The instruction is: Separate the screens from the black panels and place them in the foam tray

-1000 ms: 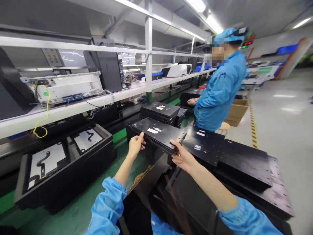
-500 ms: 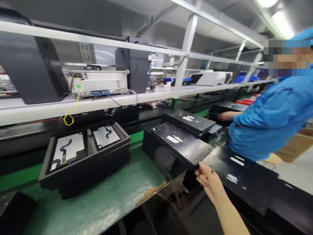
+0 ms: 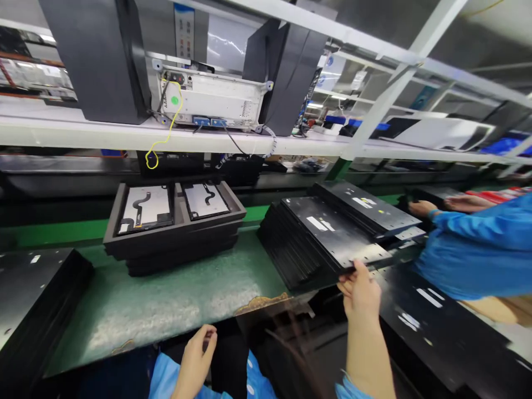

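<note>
My right hand (image 3: 361, 289) grips the near corner of the top black metal panel (image 3: 332, 233) on a slanted stack of such panels at the right of the green belt. My left hand (image 3: 197, 354) is low at the near edge of the belt, fingers loosely curled, holding nothing that I can see. A black tray stack (image 3: 174, 241) with two white-lined parts in its top tray sits at the middle of the belt.
A co-worker in a blue coat (image 3: 477, 249) works at the right, hands on another black panel. More black panels (image 3: 432, 316) lie lower right, and a black stack (image 3: 29, 293) at far left. A white shelf (image 3: 83, 136) carries a white chassis with a yellow cable.
The view has swung left and down. My left hand let go of the panel and dropped to the belt's near edge. My right hand stays on the panel's corner.
</note>
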Tool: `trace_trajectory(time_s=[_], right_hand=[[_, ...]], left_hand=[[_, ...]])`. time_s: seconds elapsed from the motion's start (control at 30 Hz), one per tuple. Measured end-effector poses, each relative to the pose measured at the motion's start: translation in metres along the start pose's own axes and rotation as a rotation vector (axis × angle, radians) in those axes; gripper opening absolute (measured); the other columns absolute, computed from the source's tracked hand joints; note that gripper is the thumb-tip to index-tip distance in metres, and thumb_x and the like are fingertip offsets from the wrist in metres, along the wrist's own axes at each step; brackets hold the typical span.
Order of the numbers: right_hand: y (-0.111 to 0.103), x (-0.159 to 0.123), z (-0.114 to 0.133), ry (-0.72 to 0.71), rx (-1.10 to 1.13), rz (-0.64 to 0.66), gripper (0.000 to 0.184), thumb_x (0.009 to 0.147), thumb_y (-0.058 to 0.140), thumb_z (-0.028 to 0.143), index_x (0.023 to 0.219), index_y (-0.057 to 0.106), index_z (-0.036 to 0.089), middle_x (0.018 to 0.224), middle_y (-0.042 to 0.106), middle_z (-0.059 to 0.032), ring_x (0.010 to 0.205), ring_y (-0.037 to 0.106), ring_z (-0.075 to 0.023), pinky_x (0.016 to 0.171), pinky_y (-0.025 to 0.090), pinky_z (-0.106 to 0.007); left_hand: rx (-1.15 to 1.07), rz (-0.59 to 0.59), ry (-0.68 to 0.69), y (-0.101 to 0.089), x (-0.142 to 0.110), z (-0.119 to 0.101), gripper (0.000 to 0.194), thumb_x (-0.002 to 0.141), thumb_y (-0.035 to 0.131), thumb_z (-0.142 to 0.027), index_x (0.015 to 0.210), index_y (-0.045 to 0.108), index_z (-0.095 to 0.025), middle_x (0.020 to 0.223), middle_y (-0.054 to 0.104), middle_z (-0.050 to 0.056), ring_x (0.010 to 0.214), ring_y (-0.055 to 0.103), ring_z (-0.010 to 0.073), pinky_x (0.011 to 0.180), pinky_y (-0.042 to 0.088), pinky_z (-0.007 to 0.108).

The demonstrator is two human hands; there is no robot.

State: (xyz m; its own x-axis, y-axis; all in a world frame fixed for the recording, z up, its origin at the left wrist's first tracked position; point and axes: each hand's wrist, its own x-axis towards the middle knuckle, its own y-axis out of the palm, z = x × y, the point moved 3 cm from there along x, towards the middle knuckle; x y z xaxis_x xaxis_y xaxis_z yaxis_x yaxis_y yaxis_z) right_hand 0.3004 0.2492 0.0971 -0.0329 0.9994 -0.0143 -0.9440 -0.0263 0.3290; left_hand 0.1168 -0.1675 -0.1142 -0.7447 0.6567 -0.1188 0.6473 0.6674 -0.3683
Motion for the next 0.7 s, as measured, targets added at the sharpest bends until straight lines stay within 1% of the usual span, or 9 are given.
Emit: trace_trajectory(time_s=[0.1, 0.2, 0.27, 0.37, 0.47, 0.53, 0.6, 0.67, 0.7], right_hand=[[0.012, 0.008, 0.000, 0.014, -0.047, 0.088, 0.067, 0.068, 0.095, 0.066, 0.073, 0.044, 0.023, 0.051, 0.059, 0.0043, 0.033, 0.031, -0.0013, 0.029, 0.020, -0.013], [0.018, 0.016, 0.001, 0.015, -0.077, 0.147, 0.070, 0.067, 0.095, 0.072, 0.075, 0.046, 0.023, 0.050, 0.057, 0.0061, 0.033, 0.030, -0.0005, 0.029, 0.020, -0.011], [0.019, 0.019, 0.001, 0.018, -0.089, 0.162, 0.071, 0.065, 0.097, 0.073, 0.077, 0.048, 0.022, 0.049, 0.055, 0.0073, 0.033, 0.031, -0.0008, 0.029, 0.021, -0.011], [0.019, 0.021, -0.001, 0.034, -0.089, 0.175, 0.071, 0.065, 0.097, 0.073, 0.078, 0.048, 0.022, 0.050, 0.059, 0.0054, 0.032, 0.031, -0.0010, 0.030, 0.020, -0.011], [0.020, 0.021, -0.001, 0.031, -0.080, 0.169, 0.068, 0.068, 0.095, 0.070, 0.079, 0.049, 0.022, 0.051, 0.060, 0.0037, 0.032, 0.031, -0.0012, 0.030, 0.020, -0.011], [0.022, 0.020, 0.001, 0.013, -0.073, 0.142, 0.065, 0.069, 0.095, 0.068, 0.077, 0.049, 0.022, 0.049, 0.058, 0.0041, 0.032, 0.031, -0.0016, 0.031, 0.021, -0.012], [0.021, 0.017, 0.002, 0.002, -0.063, 0.116, 0.065, 0.070, 0.094, 0.069, 0.077, 0.049, 0.023, 0.048, 0.056, 0.0049, 0.033, 0.031, -0.0023, 0.031, 0.021, -0.012], [0.017, 0.007, -0.002, 0.013, -0.056, 0.123, 0.065, 0.071, 0.092, 0.072, 0.079, 0.051, 0.023, 0.048, 0.056, 0.0047, 0.033, 0.031, -0.0027, 0.031, 0.022, -0.012], [0.014, -0.001, -0.008, 0.024, -0.060, 0.147, 0.064, 0.070, 0.092, 0.072, 0.081, 0.053, 0.022, 0.049, 0.057, 0.0041, 0.034, 0.031, -0.0027, 0.032, 0.022, -0.012]], left_hand=[[0.126, 0.112, 0.121, 0.003, 0.011, -0.025, 0.042, 0.108, 0.048, -0.058, 0.121, 0.074, -0.029, 0.120, 0.081, 0.011, 0.114, 0.077, 0.0285, 0.105, 0.059, 0.041], [0.168, 0.184, 0.169, 0.013, 0.000, -0.035, 0.036, 0.108, 0.050, -0.052, 0.125, 0.075, -0.030, 0.120, 0.080, 0.009, 0.113, 0.076, 0.0275, 0.104, 0.059, 0.041], [0.137, 0.207, 0.150, 0.023, -0.012, -0.029, 0.038, 0.108, 0.049, -0.050, 0.129, 0.073, -0.030, 0.121, 0.080, 0.009, 0.112, 0.076, 0.0261, 0.104, 0.059, 0.040], [0.061, 0.213, 0.096, 0.040, -0.028, -0.006, 0.043, 0.107, 0.049, -0.053, 0.133, 0.073, -0.029, 0.118, 0.081, 0.010, 0.107, 0.078, 0.0262, 0.104, 0.061, 0.040], [-0.015, 0.210, 0.063, 0.049, -0.041, 0.016, 0.045, 0.101, 0.053, -0.064, 0.130, 0.075, -0.038, 0.112, 0.083, 0.011, 0.101, 0.080, 0.0305, 0.100, 0.064, 0.044], [-0.039, 0.186, 0.055, 0.044, -0.049, 0.024, 0.043, 0.097, 0.057, -0.068, 0.127, 0.077, -0.045, 0.110, 0.083, 0.011, 0.100, 0.081, 0.0334, 0.097, 0.066, 0.048], [-0.013, 0.121, 0.064, 0.031, -0.055, 0.022, 0.041, 0.098, 0.058, -0.064, 0.128, 0.077, -0.044, 0.112, 0.083, 0.010, 0.102, 0.082, 0.0334, 0.098, 0.067, 0.049], [0.058, 0.010, 0.099, 0.009, -0.059, 0.014, 0.041, 0.104, 0.055, -0.055, 0.135, 0.076, -0.040, 0.118, 0.083, 0.009, 0.106, 0.082, 0.0295, 0.100, 0.068, 0.046], [0.107, -0.066, 0.129, -0.006, -0.061, 0.008, 0.041, 0.106, 0.053, -0.049, 0.140, 0.073, -0.037, 0.122, 0.083, 0.008, 0.108, 0.082, 0.0267, 0.101, 0.068, 0.043]])
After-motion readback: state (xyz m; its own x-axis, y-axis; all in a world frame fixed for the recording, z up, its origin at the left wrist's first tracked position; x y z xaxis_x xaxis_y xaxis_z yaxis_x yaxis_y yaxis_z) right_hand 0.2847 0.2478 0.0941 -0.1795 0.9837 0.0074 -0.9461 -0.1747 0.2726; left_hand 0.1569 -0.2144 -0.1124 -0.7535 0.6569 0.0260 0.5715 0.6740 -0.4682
